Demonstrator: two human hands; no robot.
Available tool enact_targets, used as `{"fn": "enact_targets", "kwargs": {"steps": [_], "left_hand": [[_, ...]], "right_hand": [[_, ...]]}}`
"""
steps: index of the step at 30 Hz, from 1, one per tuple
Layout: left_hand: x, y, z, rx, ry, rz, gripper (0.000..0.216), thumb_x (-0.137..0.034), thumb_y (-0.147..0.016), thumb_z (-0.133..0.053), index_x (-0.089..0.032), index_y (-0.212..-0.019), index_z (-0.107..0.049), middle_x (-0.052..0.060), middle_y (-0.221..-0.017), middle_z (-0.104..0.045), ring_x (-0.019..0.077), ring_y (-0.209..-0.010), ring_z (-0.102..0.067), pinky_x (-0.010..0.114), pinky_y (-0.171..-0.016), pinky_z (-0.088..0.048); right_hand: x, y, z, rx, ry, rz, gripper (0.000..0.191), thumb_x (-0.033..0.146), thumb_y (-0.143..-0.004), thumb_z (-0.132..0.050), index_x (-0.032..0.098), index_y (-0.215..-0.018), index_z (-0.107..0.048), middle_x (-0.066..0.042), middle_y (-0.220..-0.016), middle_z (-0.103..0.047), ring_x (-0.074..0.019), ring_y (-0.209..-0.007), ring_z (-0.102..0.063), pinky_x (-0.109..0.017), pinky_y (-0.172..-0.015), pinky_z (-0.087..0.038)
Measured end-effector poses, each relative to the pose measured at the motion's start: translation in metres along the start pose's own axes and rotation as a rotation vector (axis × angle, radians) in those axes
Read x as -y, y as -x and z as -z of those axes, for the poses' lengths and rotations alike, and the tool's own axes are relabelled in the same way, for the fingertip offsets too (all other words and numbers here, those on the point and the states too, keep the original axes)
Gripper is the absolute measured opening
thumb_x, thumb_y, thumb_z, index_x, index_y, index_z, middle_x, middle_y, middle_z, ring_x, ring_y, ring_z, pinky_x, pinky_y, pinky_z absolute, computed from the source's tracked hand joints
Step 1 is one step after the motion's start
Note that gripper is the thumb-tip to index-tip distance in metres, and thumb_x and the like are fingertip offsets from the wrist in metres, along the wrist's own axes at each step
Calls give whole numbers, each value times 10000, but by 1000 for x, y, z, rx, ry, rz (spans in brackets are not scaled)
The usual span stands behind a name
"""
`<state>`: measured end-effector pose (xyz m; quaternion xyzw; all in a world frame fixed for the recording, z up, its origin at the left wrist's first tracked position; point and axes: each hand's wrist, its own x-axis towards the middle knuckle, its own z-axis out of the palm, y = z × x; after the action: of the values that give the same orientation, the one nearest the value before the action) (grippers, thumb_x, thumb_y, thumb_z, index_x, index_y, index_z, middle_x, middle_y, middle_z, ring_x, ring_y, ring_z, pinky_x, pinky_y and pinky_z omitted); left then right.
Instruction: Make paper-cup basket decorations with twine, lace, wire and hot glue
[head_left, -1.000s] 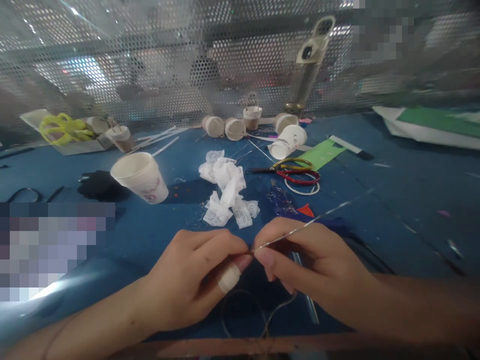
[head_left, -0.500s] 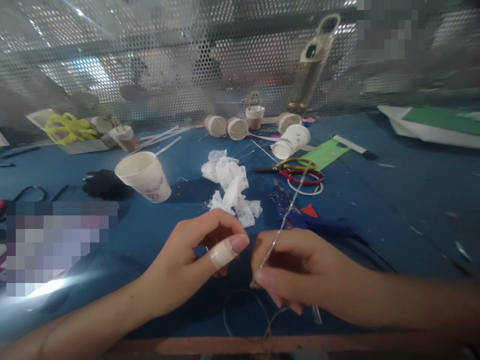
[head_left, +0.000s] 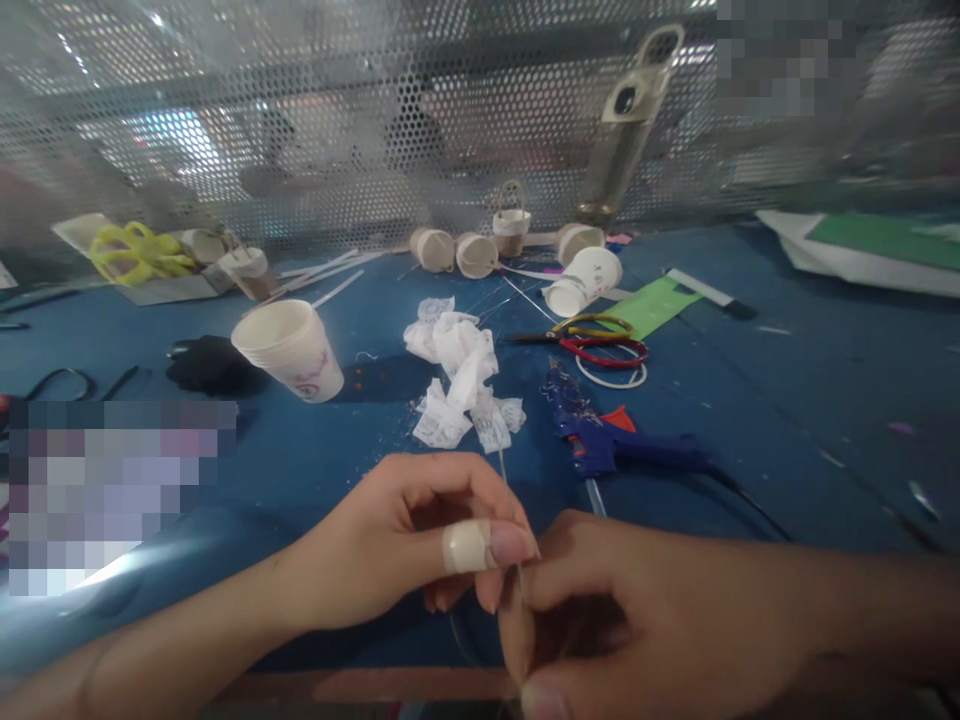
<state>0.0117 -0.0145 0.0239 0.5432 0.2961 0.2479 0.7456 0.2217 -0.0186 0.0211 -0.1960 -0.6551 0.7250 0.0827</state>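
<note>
My left hand [head_left: 420,545], a bandage round its thumb, pinches a thin silver wire [head_left: 507,490] between thumb and fingers. My right hand [head_left: 637,630] is closed right beside it at the bottom edge, fingers curled round the same wire lower down. The wire runs up between the two hands and is hard to follow. Just beyond my hands lies a blue glue gun [head_left: 600,440] on the blue table [head_left: 787,400], and a heap of white lace scraps [head_left: 461,375].
A tilted paper cup [head_left: 289,350] stands at left. Red and yellow handled pliers [head_left: 592,340] and a white ring lie at centre right. Several small paper cup baskets [head_left: 480,250] line the perforated metal screen [head_left: 375,120]. Yellow scissors [head_left: 135,255] rest at far left, green paper [head_left: 877,240] at right.
My right hand dropped toward the near edge and closer to the camera, swinging the wire from lying out to the right to nearly upright. My left hand closed back onto the wire.
</note>
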Motion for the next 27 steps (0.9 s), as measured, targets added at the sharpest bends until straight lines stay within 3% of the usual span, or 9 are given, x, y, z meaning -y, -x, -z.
{"fn": "enact_targets", "kwargs": {"steps": [3, 9, 14, 27], "left_hand": [[-2, 0, 5, -53, -10, -24, 202, -322, -921, -722, -146, -842, -663, -21, -649, -649, 44, -532, -513, 111, -492, -446], [-7, -3, 10, -198, -82, -58, 248, -351, -894, -745, -151, -785, -647, -36, -627, -634, 48, -516, -519, 108, -462, -457], [-5, -4, 13, -275, -160, -73, 253, -357, -891, -745, -165, -773, -630, -43, -623, -625, 57, -515, -519, 111, -440, -457], [-4, -4, 14, -404, -302, -128, 255, -366, -899, -727, -184, -764, -611, -57, -618, -593, 59, -514, -516, 111, -434, -455]], "right_hand": [[-1, 0, -1, -91, 15, -38, 118, 201, -815, -703, 145, -761, -614, 44, -685, -555, -64, -605, -488, -168, -556, -394], [-7, -2, -2, -339, 229, 7, 190, 290, -899, -657, 157, -767, -625, 55, -632, -549, -56, -567, -454, -157, -519, -364], [-4, -2, -2, -374, 373, 45, 181, 268, -945, -612, 160, -811, -666, 52, -636, -590, -48, -555, -478, -146, -516, -369], [-4, -1, -3, -445, 442, 34, 206, 291, -959, -580, 178, -804, -656, 49, -627, -577, -70, -557, -476, -178, -520, -370]]}}
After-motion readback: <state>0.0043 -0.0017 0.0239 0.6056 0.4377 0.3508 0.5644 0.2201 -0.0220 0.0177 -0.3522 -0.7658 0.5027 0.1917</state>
